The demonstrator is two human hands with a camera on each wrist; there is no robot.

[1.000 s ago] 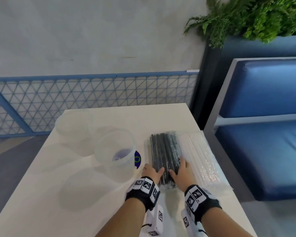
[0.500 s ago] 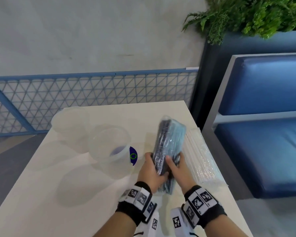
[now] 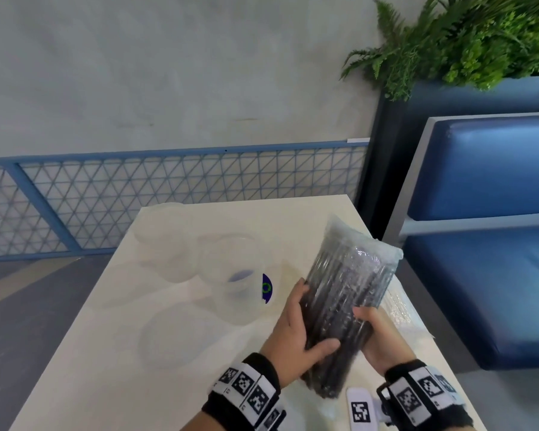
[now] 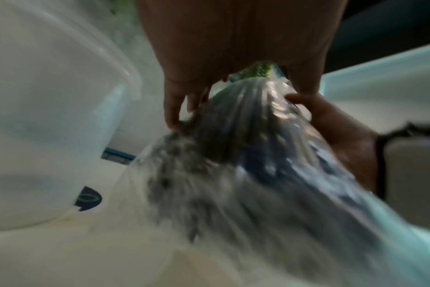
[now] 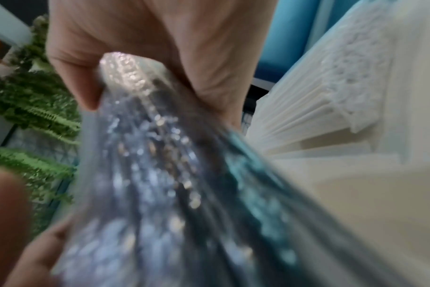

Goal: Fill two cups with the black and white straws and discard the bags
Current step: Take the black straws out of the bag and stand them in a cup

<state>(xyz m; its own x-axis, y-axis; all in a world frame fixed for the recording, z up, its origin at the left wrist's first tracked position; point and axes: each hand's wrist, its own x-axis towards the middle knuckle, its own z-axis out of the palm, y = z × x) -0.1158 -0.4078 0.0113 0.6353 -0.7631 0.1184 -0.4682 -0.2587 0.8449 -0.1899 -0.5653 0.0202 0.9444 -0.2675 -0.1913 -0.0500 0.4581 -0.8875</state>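
A clear bag of black straws [image 3: 346,293] is held tilted above the table, its sealed top leaning away to the right. My left hand [image 3: 296,334] grips its lower left side, thumb across the front. From the right, my right hand [image 3: 377,334] grips the same bag [image 5: 160,174]. The bag of white straws [image 3: 397,306] lies flat on the table behind the black bag, mostly hidden; the right wrist view shows it [image 5: 319,108] more fully. Two clear cups stand to the left: a near one [image 3: 234,275] and a farther one [image 3: 165,234]. The left wrist view is blurred.
The cream table [image 3: 122,353] ends close on the right, beside a blue bench seat [image 3: 486,290]. A blue round sticker [image 3: 266,287] lies next to the near cup. A blue mesh railing [image 3: 168,194] and a planter with ferns [image 3: 467,42] stand beyond.
The bag of black straws went from lying flat on the table to being lifted and tilted upright in both hands. The white straw bag stayed where it was.
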